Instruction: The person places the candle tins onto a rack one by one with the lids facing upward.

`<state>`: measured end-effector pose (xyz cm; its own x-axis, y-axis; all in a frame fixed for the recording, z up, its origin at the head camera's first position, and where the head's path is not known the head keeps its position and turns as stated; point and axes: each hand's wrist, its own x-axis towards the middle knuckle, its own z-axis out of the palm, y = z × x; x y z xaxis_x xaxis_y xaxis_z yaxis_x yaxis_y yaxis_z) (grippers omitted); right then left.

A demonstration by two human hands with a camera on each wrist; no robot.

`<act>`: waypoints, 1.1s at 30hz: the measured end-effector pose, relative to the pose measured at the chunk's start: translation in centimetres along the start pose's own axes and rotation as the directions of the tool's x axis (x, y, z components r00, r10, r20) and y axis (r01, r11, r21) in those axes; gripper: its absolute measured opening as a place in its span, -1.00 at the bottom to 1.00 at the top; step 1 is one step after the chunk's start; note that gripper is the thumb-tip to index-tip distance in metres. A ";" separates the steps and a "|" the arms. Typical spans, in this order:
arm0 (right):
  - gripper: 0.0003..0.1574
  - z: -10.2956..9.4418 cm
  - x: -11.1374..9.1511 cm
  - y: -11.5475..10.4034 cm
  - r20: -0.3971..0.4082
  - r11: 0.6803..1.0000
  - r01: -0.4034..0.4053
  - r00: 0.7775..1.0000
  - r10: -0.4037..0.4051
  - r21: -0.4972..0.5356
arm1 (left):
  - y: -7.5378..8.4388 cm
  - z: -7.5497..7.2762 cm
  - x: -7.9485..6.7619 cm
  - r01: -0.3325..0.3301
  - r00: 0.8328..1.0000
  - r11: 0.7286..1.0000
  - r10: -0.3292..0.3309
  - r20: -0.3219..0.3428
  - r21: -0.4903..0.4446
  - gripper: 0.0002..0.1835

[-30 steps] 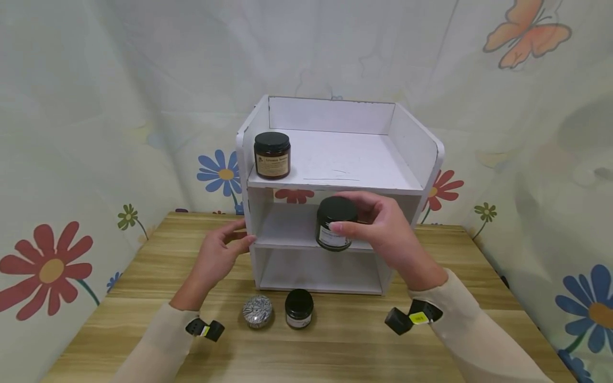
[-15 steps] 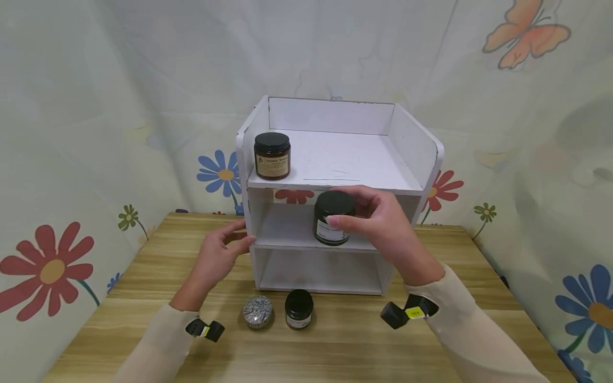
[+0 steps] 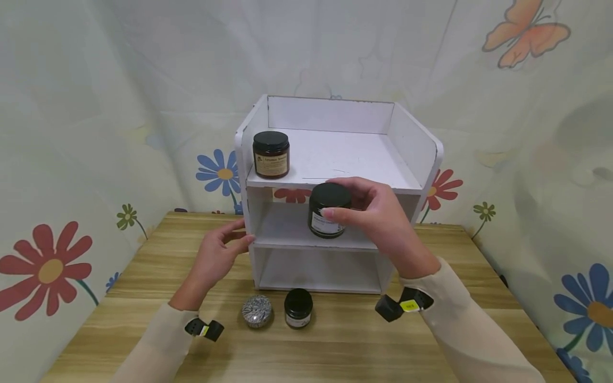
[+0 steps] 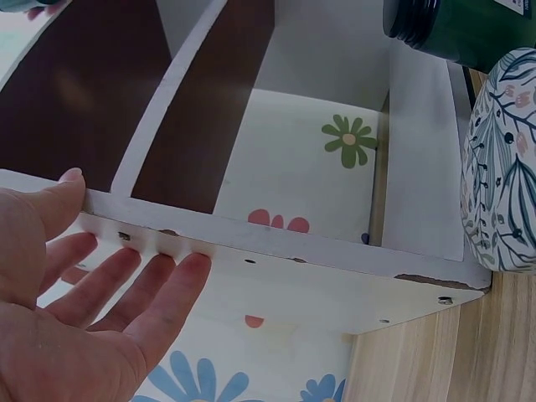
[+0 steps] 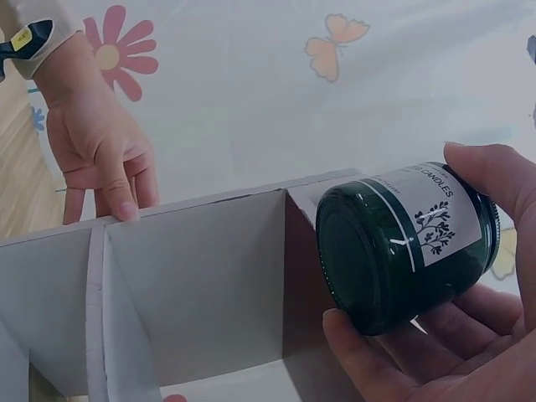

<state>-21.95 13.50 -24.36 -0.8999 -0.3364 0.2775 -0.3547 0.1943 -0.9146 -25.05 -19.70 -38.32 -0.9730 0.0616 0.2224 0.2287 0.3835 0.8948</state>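
Note:
My right hand (image 3: 388,223) grips a dark green glass candle jar (image 3: 329,211) with a black lid, thumb across its front. Its white label (image 5: 444,219), marked "CANDLES" with a sprig drawing, shows in the right wrist view. The jar is upright before the middle opening of a white shelf unit (image 3: 402,187), just under the top board's front edge. My left hand (image 3: 218,254) rests on the unit's left side, thumb at the front edge, fingers (image 4: 180,293) extended along the outer panel. A brown candle jar (image 3: 271,155) with a tan label stands on the top board's left end.
On the wooden table (image 3: 364,340) before the unit are a round patterned tin (image 3: 256,311) and another dark jar (image 3: 298,307) with a black lid. A floral curtain (image 3: 158,80) hangs behind and at both sides.
My right hand has raised the candle jar and shifted it slightly left, from low in the middle opening to near the top board's front edge. The left hand has stayed in place.

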 end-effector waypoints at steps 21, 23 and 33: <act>-0.43 0.4 1.8 -1.7 -0.029 0.999 0.041 0.999 -0.041 -0.010 | -0.2 0.1 0.1 -0.013 1.000 0.999 0.013 -0.012 -0.029 -0.42; -0.43 0.4 1.9 -1.9 -0.032 0.999 0.044 0.998 -0.045 -0.020 | -0.2 0.1 0.1 -0.014 1.000 0.999 0.013 -0.012 -0.029 -0.42; -0.42 0.3 2.3 -3.0 -0.051 0.999 0.041 0.998 -0.042 -0.006 | -0.1 0.0 0.0 -0.011 1.000 1.000 0.011 -0.019 -0.017 -0.42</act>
<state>-22.88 11.90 -21.07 -0.8961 -0.2969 0.3299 -0.3931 0.1860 -0.9005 -25.12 -19.73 -38.39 -0.9697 0.0484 0.2395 0.2403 0.3671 0.8986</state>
